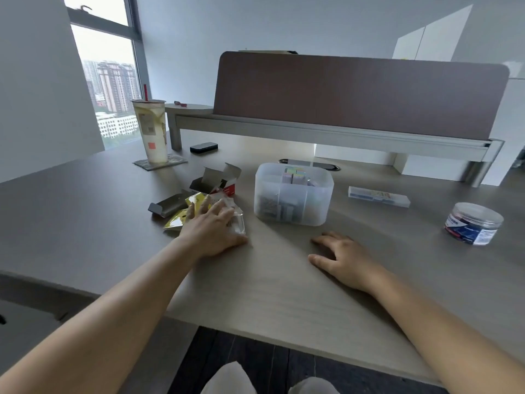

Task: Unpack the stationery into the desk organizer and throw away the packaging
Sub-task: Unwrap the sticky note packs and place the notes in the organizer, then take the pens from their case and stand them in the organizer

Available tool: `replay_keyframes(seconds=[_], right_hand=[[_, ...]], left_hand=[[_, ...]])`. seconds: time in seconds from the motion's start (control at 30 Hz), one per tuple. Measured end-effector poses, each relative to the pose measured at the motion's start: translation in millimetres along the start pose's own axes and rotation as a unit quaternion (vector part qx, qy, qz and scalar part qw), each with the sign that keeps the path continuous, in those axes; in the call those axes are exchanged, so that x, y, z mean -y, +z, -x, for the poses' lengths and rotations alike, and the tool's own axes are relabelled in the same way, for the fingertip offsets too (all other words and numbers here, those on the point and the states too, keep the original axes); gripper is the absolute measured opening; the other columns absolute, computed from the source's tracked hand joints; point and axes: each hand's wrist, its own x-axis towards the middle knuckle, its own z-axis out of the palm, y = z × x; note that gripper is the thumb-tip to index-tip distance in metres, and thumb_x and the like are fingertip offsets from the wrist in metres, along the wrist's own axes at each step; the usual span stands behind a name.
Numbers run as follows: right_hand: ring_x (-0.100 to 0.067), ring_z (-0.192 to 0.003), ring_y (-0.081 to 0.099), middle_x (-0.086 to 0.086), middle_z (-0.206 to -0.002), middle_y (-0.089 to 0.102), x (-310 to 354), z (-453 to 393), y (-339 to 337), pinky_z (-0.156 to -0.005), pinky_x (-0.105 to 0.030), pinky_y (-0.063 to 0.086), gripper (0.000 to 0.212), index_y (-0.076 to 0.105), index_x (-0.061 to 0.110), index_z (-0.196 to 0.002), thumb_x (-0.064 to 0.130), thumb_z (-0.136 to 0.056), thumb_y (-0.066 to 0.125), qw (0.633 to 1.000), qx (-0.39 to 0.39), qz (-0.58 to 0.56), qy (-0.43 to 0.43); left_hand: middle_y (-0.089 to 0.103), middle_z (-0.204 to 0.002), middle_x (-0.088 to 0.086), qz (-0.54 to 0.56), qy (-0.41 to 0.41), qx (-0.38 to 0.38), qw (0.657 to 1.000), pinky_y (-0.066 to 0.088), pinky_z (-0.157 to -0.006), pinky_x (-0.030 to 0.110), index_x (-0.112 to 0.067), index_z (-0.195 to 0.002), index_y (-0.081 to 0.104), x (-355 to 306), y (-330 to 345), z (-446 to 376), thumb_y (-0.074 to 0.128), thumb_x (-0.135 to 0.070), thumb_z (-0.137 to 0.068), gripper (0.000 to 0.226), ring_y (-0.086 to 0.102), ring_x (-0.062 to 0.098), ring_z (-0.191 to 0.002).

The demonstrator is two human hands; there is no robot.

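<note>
A translucent white desk organizer [292, 207] stands mid-desk, with coloured sticky notes and other small stationery inside. Left of it lies a pile of packaging: an opened red-and-white carton [218, 180], a flattened grey box [167, 207], a yellow wrapper [181, 218] and a clear plastic wrapper [237, 223]. My left hand [213, 231] rests flat on this pile with its fingers spread. My right hand [341, 258] lies on the bare desk in front of the organizer, fingers loosely bent, holding nothing. A clear flat case [379, 196] and a round clear jar of clips [473, 223] sit to the right.
A tall drink cup with a red straw [150, 130] stands on a coaster at the back left, near a small black case [204, 147]. A raised shelf with a brown partition [355, 95] runs along the desk's back. The desk's front edge [284, 341] is close to my knees.
</note>
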Motion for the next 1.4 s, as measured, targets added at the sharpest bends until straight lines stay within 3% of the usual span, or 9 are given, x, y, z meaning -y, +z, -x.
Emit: replay_keyframes(seconds=[0.17, 0.33, 0.47, 0.73, 0.87, 1.07, 1.17, 1.27, 1.4], right_hand=[[-0.02, -0.136, 0.027, -0.006, -0.148, 0.031, -13, 8, -2, -0.108, -0.024, 0.021, 0.053, 0.036, 0.016, -0.135, 0.039, -0.089, 0.047, 1.0, -0.01, -0.007, 0.025], [-0.023, -0.133, 0.032, -0.009, -0.144, 0.037, -31, 22, -9, -0.106, -0.026, 0.024, 0.052, 0.039, 0.012, -0.132, 0.037, -0.088, 0.049, 0.998, -0.031, -0.013, 0.061], [-0.024, -0.13, 0.036, -0.009, -0.14, 0.04, -56, 27, -14, -0.106, -0.029, 0.027, 0.052, 0.04, 0.011, -0.131, 0.036, -0.087, 0.051, 0.994, -0.048, -0.021, 0.093], [-0.025, -0.132, 0.033, -0.01, -0.142, 0.037, -115, 7, -30, -0.109, -0.035, 0.027, 0.05, 0.04, 0.01, -0.131, 0.031, -0.087, 0.051, 0.978, -0.132, -0.023, 0.162], [-0.028, -0.135, 0.028, -0.011, -0.146, 0.03, -135, -14, -34, -0.109, -0.037, 0.025, 0.053, 0.034, 0.01, -0.135, 0.03, -0.088, 0.049, 0.973, -0.153, 0.019, 0.174], [-0.025, -0.142, 0.008, -0.006, -0.155, 0.009, -159, -75, -36, -0.113, -0.04, 0.016, 0.068, 0.014, 0.017, -0.143, 0.038, -0.088, 0.048, 0.971, -0.141, 0.017, 0.191], [-0.024, -0.143, 0.001, -0.006, -0.156, 0.005, -171, -101, -37, -0.116, -0.041, 0.008, 0.069, 0.011, 0.017, -0.143, 0.043, -0.088, 0.044, 0.971, -0.12, 0.038, 0.201], [-0.025, -0.143, 0.007, -0.006, -0.154, 0.014, -175, -114, -37, -0.117, -0.043, 0.005, 0.066, 0.014, 0.015, -0.142, 0.046, -0.089, 0.04, 0.972, -0.101, 0.059, 0.204], [-0.033, -0.128, 0.034, -0.019, -0.136, 0.038, -165, -107, -38, -0.111, -0.041, 0.019, 0.052, 0.04, 0.011, -0.131, 0.039, -0.088, 0.046, 0.967, -0.144, 0.105, 0.183]], left_hand=[[0.005, -0.156, 0.002, 0.027, 0.039, -0.065, 0.997, -0.002, -0.118, 0.041, -0.02, -0.144, 0.012, 0, -2, 4, 0.055, -0.058, -0.075, 0.09, -0.007, 0.023, -0.143], [0.034, -0.146, 0.007, 0.076, 0.172, -0.145, 0.971, 0.027, -0.11, 0.04, -0.013, -0.137, 0.034, -36, -9, 21, 0.059, -0.049, -0.077, 0.074, 0.025, 0.026, -0.137], [0.04, -0.143, 0.0, 0.076, 0.244, -0.084, 0.963, 0.032, -0.106, 0.03, -0.02, -0.135, 0.037, -80, -3, 20, 0.057, -0.043, -0.081, 0.062, 0.034, 0.017, -0.132], [0.027, -0.15, -0.002, 0.04, 0.221, 0.09, 0.97, 0.017, -0.114, 0.031, -0.028, -0.138, 0.028, -108, 22, -11, 0.04, -0.069, -0.071, 0.079, 0.021, 0.017, -0.139], [0.026, -0.149, -0.007, 0.036, 0.225, 0.091, 0.969, 0.017, -0.113, 0.03, -0.032, -0.137, 0.028, -109, 24, -16, 0.016, -0.078, -0.046, 0.102, 0.02, 0.014, -0.138], [0.023, -0.143, -0.013, 0.038, 0.234, 0.096, 0.967, 0.016, -0.108, 0.025, -0.038, -0.135, 0.025, -106, 26, -28, 0.011, -0.095, -0.031, 0.12, 0.015, 0.008, -0.132], [0.021, -0.143, -0.012, 0.035, 0.237, 0.097, 0.966, 0.014, -0.108, 0.024, -0.039, -0.135, 0.024, -107, 27, -37, 0.023, -0.092, -0.036, 0.112, 0.013, 0.007, -0.131], [0.021, -0.143, -0.012, 0.043, 0.242, 0.097, 0.964, 0.013, -0.107, 0.022, -0.039, -0.135, 0.024, -108, 30, -41, 0.024, -0.082, -0.043, 0.102, 0.012, 0.007, -0.131], [0.021, -0.145, -0.011, 0.049, 0.24, 0.098, 0.965, 0.014, -0.109, 0.025, -0.038, -0.136, 0.025, -108, 28, -41, 0.023, -0.081, -0.043, 0.102, 0.012, 0.009, -0.133]])
